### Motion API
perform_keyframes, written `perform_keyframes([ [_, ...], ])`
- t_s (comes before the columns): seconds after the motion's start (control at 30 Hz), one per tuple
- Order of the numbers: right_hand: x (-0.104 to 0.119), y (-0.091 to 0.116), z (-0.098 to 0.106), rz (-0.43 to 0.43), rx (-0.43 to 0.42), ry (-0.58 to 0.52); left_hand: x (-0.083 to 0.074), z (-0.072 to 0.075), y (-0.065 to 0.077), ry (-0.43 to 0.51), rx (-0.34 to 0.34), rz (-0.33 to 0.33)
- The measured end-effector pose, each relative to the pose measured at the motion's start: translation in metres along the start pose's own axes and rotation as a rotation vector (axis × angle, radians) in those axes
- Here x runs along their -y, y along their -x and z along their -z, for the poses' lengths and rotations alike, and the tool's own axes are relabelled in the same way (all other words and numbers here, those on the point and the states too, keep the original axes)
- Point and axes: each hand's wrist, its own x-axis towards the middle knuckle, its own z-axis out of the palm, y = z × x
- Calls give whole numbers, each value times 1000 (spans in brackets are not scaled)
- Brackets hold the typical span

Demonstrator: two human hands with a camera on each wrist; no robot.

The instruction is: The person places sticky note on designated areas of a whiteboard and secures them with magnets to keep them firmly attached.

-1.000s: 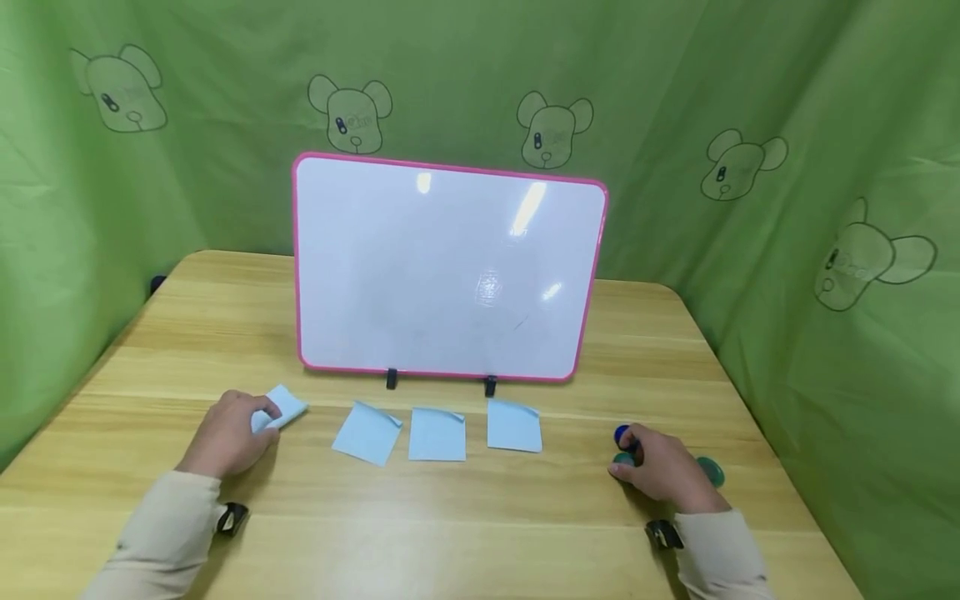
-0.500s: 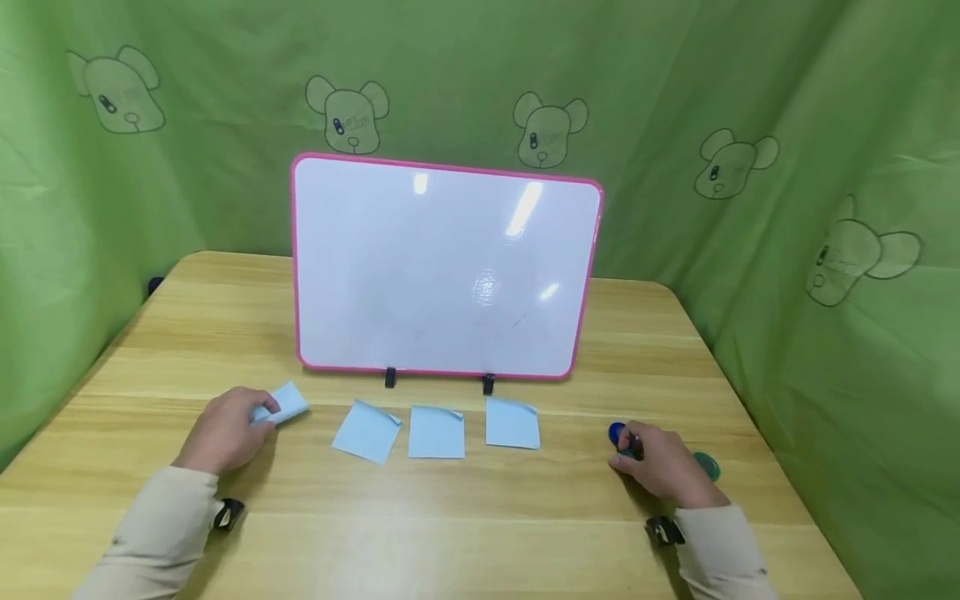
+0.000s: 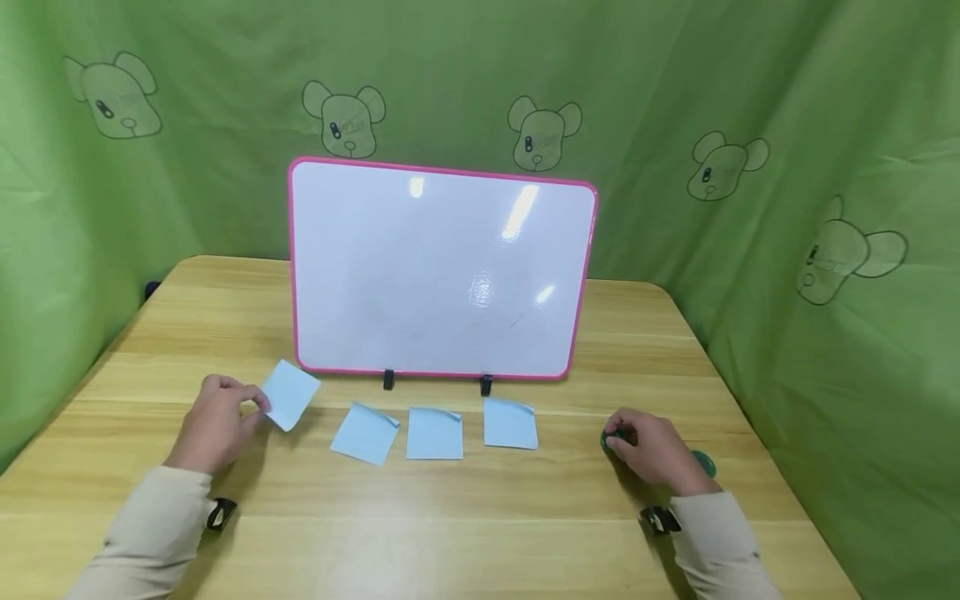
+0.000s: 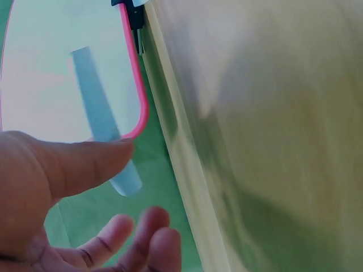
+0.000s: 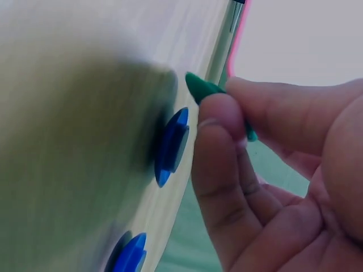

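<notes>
My left hand (image 3: 213, 427) pinches a light blue sticky note (image 3: 291, 395) by its near edge, above the table to the left of the whiteboard's lower corner. Seen nearly edge-on in the left wrist view, that note (image 4: 97, 102) passes behind the thumb, with the other fingers loosely bent below. On the right, my right hand (image 3: 654, 447) pinches a green round magnet (image 5: 199, 86) between thumb and fingertips, tilted over the table. Two blue magnets (image 5: 172, 147) stand on the tabletop near those fingers; the hand hides them in the head view.
A pink-framed whiteboard (image 3: 435, 275) leans upright on small black feet (image 3: 388, 380). Three more blue notes, a left (image 3: 365, 434), a middle (image 3: 435, 434) and a right one (image 3: 511, 423), lie before it. Another green magnet (image 3: 703, 463) shows beside the right wrist. Green curtains surround the table (image 3: 420, 525).
My left hand has lifted its sticky note and turned it to face the camera more. My right hand has taken up a green magnet and shifted slightly, now covering the blue one.
</notes>
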Motion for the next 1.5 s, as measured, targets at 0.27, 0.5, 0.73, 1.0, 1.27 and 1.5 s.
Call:
perform_keyframes([
  [0.27, 5, -10, 5, -17, 30, -91, 2, 8, -4, -34, -74, -38],
  [0.5, 7, -17, 6, 39, -8, -84, 4, 12, -5, -52, -129, -64],
  [0.73, 2, -26, 7, 53, -138, -82, 6, 13, -6, 27, -201, -77],
  [1.0, 2, -34, 9, 40, -270, -131, 5, 12, -9, 95, -232, -177],
  [1.27, 5, -41, 12, 26, -337, -158, 8, 13, -12, 132, -215, -88],
  [1.5, 1, -47, 14, 4, -380, -211, 7, 19, -16, 159, -269, -17],
])
